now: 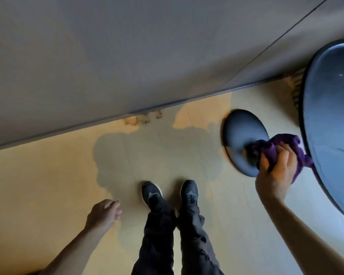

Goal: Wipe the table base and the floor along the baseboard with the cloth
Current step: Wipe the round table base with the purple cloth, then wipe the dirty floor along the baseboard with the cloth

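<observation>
Table base (240, 135), dark round disc on the floor (48, 185) just beyond the right hand (276, 171), which is clamped on a bunched purple cloth (274, 149) seemingly touching its middle, left hand (103, 213) empty, fingers loosely curled, baseboard (107, 118) well beyond.

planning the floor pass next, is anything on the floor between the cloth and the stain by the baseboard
Nothing visible. The cloth is in the right hand at the table base; bare floor runs from there to the stain. The shoes stand nearer the camera, off that line.
</observation>
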